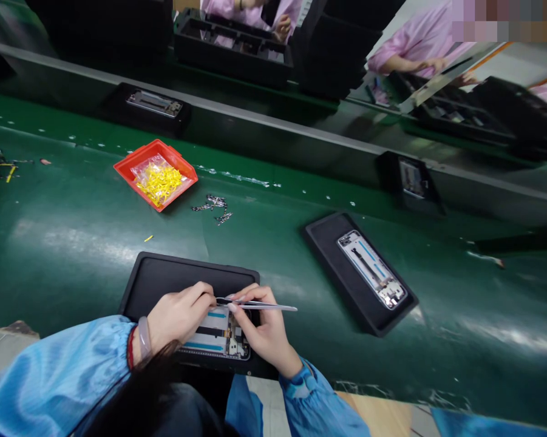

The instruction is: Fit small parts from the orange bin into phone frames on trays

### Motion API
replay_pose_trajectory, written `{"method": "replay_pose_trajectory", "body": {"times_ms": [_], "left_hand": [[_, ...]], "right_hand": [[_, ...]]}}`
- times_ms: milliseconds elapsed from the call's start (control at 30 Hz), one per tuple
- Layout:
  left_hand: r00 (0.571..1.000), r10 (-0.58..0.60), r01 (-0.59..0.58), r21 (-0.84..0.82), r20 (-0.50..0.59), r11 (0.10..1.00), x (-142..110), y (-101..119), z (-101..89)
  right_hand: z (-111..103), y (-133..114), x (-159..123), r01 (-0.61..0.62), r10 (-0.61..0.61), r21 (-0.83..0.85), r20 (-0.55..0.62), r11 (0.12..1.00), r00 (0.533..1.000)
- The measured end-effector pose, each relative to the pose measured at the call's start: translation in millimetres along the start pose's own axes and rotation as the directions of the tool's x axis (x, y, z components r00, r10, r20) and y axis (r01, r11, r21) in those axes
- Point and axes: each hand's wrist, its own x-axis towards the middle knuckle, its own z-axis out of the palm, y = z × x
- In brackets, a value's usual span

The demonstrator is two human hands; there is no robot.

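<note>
Watching remotely, I judge the work part-done, phone (pixel 209 332) lying uncovered on its tray (pixel 164 273), right hand (pixel 269 332) pinching tweezers (pixel 280 307) at its edge, left hand (pixel 180 315) alongside, its grip I cannot tell.

Smooth metal at the right fingers (pixel 263 295), gloss beyond, cloth behind.
From my end, I read the tweezers (pixel 280 307) between those fingers as smooth metal. Just below them, the phone frame (pixel 237 348) looks metallic — its blue strips (pixel 203 346) like smooth film. The black tray (pixel 173 273) beneath looks matt. Beyond the fingers, the green tabletop (pixel 86 243) is glossy with glare; the red bin (pixel 182 162) is smooth plastic — a clear, crinkled bag (pixel 140 170) inside. Behind them, the blue sleeves (pixel 64 364) are creased cloth.
</note>
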Motion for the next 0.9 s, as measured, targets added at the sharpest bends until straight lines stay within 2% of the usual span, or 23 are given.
{"method": "replay_pose_trajectory", "body": {"times_ms": [100,267,333,500,567,767,900], "left_hand": [[1.0,-0.02,0.02,-0.031,-0.019,0.999,-0.6,-1.2,-0.7],[0.999,-0.02,0.022,-0.065,0.032,0.998,-2.6,-4.5,1.7],[1.0,-0.004,0.005,-0.057,0.016,0.998,-2.6,-5.9,1.0],[0.976,0.201,-0.2,0.019,-0.085,0.98,-2.6,-7.8,-10.8],[0.963,0.253,-0.247,0.071,-0.091,0.966,-4.8,-7.5,-16.6],[0.941,0.332,-0.337,0.188,0.056,0.923,-12.5,-5.1,-23.4],[0.93,0.361,-0.367,0.248,0.069,0.897,-11.3,-3.1,-23.7]], "right_hand": [[-0.6,-0.3,-0.6,0.007,-0.007,-0.006,0.001,1.0,1.0],[-2.7,-0.6,-1.4,0.002,-0.002,-0.03,0.024,1.0,1.0],[-3.8,-1.3,-0.3,0.023,-0.022,-0.07,0.022,0.997,1.0],[-8.9,-5.6,4.7,0.064,-0.058,-0.185,0.04,0.981,0.998],[-10.8,-6.8,5.5,0.097,-0.087,-0.191,0.058,0.977,0.994],[-11.5,-8.3,5.9,0.145,-0.133,-0.164,0.083,0.976,0.988],[-10.2,-10.1,6.7,0.127,-0.118,-0.154,0.069,0.98,0.991]]}}
